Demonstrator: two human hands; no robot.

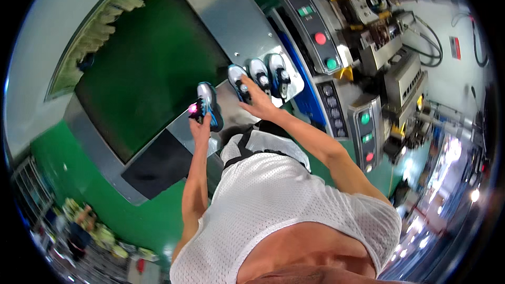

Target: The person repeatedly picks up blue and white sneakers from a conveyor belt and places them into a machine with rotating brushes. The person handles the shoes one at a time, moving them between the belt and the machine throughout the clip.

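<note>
Resting under right hand (259,102), a shoe (238,80) (left hand (199,121) gripping another shoe (208,104))

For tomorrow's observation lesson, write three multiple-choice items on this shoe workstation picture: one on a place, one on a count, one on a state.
1. Where do the shoes not held in the left hand stand?
A. on the metal shelf
B. on the green floor
C. on the dark belt

2. How many shoes are on that shelf?
A. one
B. three
C. five

3. What is the left hand doing?
A. hanging empty
B. pressing a button
C. holding a shoe

Answers:
1 A, the row sits on the metal shelf.
2 B, three lie side by side, the right hand on the nearest.
3 C, the left hand grips a shoe.
</note>
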